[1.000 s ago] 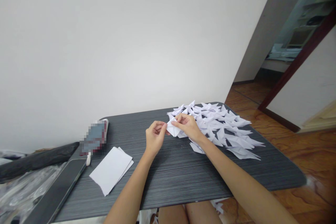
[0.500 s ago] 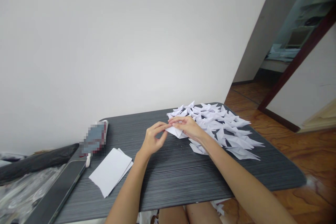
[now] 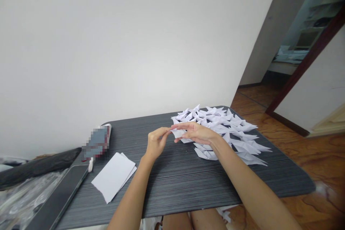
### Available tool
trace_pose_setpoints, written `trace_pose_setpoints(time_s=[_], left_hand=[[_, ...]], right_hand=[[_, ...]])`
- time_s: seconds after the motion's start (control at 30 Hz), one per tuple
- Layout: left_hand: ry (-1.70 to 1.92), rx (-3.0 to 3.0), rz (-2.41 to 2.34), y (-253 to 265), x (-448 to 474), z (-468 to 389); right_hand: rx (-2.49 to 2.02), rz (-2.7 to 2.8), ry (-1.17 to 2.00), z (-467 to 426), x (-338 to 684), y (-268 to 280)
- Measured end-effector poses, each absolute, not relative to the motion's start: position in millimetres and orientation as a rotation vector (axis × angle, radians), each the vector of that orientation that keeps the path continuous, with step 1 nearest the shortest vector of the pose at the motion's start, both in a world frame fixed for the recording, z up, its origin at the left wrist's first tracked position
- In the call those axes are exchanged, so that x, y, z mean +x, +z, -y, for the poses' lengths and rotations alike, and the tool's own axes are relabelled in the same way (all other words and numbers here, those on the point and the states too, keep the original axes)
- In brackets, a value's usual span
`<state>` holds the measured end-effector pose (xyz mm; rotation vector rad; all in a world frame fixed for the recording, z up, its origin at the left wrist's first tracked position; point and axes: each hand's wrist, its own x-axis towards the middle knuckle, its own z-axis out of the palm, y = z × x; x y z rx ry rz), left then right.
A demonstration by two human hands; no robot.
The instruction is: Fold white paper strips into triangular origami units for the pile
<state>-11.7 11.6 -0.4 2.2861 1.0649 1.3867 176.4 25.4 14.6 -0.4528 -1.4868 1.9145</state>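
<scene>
Over the middle of the table I have a small piece of folded white paper [image 3: 178, 133]. My left hand [image 3: 156, 142] pinches its left tip between thumb and fingertips. Across it reaches my right hand [image 3: 195, 133], fingers stretched out along the upper edge and thumb apart below, so the paper shows between them. The right fingertips come close to the left ones; whether they press on the paper is hard to see. Just behind and to the right lie many folded white paper boats [image 3: 215, 118], spread in a crowded group.
Flat white paper sheets [image 3: 114, 176] lie in a stack on the left of the dark table [image 3: 188, 183]. Beyond them are a blurred-out object [image 3: 95, 143] and a dark flat panel [image 3: 60, 194]. A white wall [image 3: 151, 50] stands behind.
My right thumb has come away from the fingers and dropped lower, opening that hand. The left fingers have closed on the paper's left tip.
</scene>
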Motion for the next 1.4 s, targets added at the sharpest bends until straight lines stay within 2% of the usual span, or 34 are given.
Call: trace_pose_setpoints(time_s=[0.2,0.4,0.53,0.77,1.07,1.4], left_hand=[[1.379,2.098,-1.184,-0.4,-17.1,-16.5],[1.133,1.974,-1.078,-0.8,-15.0,-17.6],[1.093,1.76,-0.97,-0.3,-8.5,-14.5],[1.263,1.458,-0.78,2.8,-6.2,-11.1],[1.176,1.179,-0.589,-3.7,-11.5,-10.8],[1.17,1.209,-0.73,-2.4,-5.0,-10.7]], right_hand=[[-0.591,1.626,1.767,-26.3,188.7,17.9],[-0.828,1.783,1.202,-32.1,177.9,10.8],[-0.79,1.79,1.3,-30.2,164.9,7.8],[-0.66,1.634,1.436,-27.5,165.4,9.0],[-0.468,1.577,1.576,-25.3,165.5,5.9],[-0.47,1.549,1.614,-29.6,168.0,2.9]])
